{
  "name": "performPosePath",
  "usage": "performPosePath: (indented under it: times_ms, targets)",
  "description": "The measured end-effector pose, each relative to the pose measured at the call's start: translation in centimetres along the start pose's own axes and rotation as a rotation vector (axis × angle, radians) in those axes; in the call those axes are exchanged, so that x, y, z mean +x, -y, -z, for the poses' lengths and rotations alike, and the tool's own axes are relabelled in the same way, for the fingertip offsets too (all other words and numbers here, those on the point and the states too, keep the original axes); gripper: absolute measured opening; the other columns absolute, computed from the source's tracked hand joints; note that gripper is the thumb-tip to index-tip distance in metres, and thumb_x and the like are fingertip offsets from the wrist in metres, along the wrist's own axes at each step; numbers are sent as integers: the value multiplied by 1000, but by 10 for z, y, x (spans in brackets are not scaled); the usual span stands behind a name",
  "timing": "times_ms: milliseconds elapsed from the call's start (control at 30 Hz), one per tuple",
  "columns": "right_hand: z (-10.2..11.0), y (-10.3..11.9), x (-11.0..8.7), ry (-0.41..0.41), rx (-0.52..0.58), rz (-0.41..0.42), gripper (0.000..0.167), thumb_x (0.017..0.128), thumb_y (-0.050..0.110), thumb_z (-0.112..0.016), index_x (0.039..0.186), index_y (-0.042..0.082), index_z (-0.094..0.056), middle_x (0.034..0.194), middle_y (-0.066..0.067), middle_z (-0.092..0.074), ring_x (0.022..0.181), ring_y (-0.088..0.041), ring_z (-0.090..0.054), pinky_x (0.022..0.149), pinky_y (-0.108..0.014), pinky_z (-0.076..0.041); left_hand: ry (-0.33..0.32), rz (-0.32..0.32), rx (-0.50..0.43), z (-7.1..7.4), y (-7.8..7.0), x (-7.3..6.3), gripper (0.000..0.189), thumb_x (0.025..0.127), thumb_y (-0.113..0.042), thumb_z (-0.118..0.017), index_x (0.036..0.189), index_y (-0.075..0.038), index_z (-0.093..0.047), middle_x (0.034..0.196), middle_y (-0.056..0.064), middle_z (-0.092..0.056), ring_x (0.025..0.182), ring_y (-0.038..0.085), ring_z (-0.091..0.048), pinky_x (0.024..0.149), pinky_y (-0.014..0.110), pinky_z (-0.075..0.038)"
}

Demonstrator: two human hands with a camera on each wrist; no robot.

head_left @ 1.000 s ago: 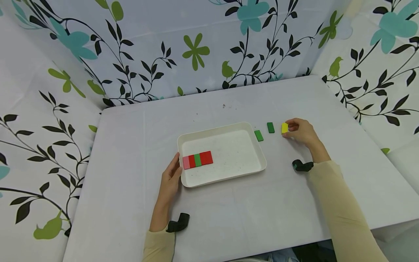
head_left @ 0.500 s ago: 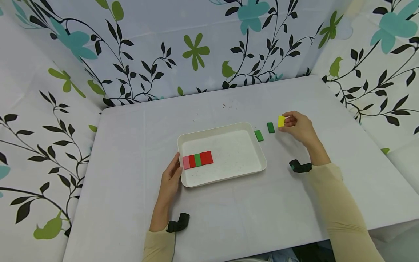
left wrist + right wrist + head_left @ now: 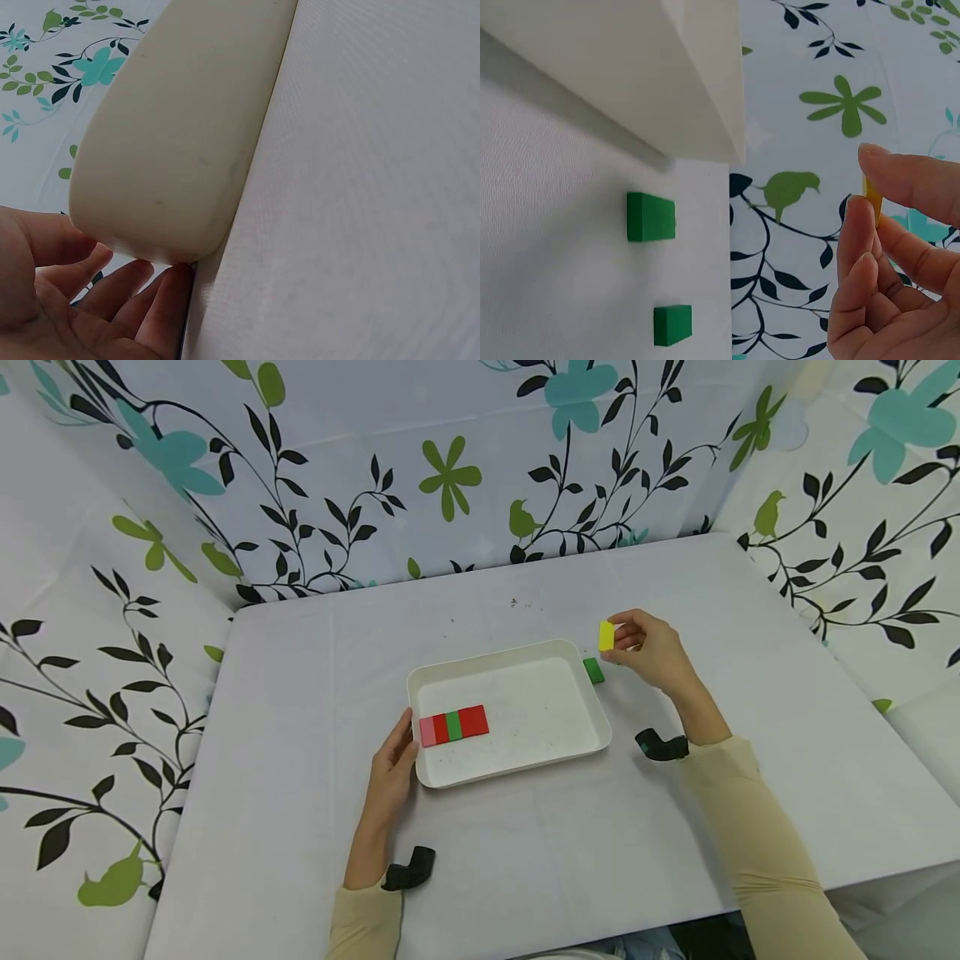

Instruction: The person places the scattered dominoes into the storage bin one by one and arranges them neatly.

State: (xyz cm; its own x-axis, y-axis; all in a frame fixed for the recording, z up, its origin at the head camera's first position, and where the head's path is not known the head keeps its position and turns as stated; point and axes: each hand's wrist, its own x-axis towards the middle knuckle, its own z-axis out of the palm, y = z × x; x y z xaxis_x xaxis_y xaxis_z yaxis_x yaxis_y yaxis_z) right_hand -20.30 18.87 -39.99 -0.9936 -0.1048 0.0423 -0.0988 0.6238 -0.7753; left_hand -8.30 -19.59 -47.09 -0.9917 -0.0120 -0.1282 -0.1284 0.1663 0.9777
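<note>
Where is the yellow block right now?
In the head view, the yellow block is pinched in the right hand, beyond the right end of the white tray, just up-right of the green block beside that tray.

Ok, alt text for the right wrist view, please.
The right hand pinches a yellow block, mostly hidden by its grip. Two green blocks lie on the white table near the pale tray; leaf-patterned cloth hangs behind.

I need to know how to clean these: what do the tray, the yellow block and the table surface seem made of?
Tray: probably plastic, smooth and matte; one moulded shape with rounded corners.
Yellow block: plastic or painted wood, I can't tell; flat, even colour.
Table surface: likely matte fabric, given the fine weave-like texture.
</note>
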Motion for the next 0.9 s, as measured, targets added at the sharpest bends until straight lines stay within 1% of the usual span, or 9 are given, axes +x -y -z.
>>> performPosePath:
  times_ms: [100,200,300,400,500,600,767,900]
  targets:
    - [-8,7,-1,24,7,31,49,84,8,-76,128,1,-56,106,-18,-60,92,-26,-56,71,-11,-43,-1,-2,-2,0,0,0,54,104,-8,-41,155,-17,-28,161,2,-28,149,17,-24,117,32,-30]
    - [-18,14,-1,49,3,52,49,83,9,-77,127,1,-57,104,-17,-61,90,-25,-56,71,-13,-43,-4,1,-3,0,-1,0,54,104,-7,-41,155,-17,-28,161,1,-28,149,17,-24,117,34,-29]
    - [-29,21,-1,73,4,66,49,83,10,-78,127,2,-57,102,-16,-61,88,-25,-56,70,-14,-44,-3,-2,-8,0,-1,-1,54,104,-7,-42,155,-16,-28,161,2,-28,149,17,-24,116,28,-31]
    - [-40,26,-2,103,14,85,50,81,9,-79,126,2,-58,101,-14,-62,86,-24,-57,69,-16,-44,-2,-6,-16,0,-1,-1,54,104,-7,-42,155,-15,-28,161,3,-28,149,18,-25,110,17,-34]
    - [-51,28,-3,135,21,104,50,80,9,-80,125,2,-59,100,-14,-62,85,-23,-58,69,-18,-45,0,-11,-27,-1,-1,-1,54,104,-7,-42,155,-14,-28,161,4,-29,149,19,-25,105,9,-35]
    - [-61,30,-5,163,21,112,49,79,9,-81,123,2,-59,99,-13,-63,84,-22,-60,70,-21,-47,-2,-9,-29,-1,-2,-2,54,104,-7,-42,155,-15,-28,160,3,-29,148,19,-25,104,7,-35]
    - [-78,35,-7,216,33,112,49,77,8,-82,121,3,-61,98,-12,-63,84,-21,-61,73,-25,-49,0,-17,-36,-1,-3,-1,54,103,-6,-42,155,-13,-28,161,4,-29,149,20,-26,105,8,-34]
    - [-90,41,-8,261,45,116,47,77,8,-82,119,3,-62,96,-10,-63,83,-20,-63,73,-26,-51,1,-16,-43,-1,-4,-2,54,103,-5,-42,155,-13,-27,161,5,-28,149,20,-25,104,7,-34]
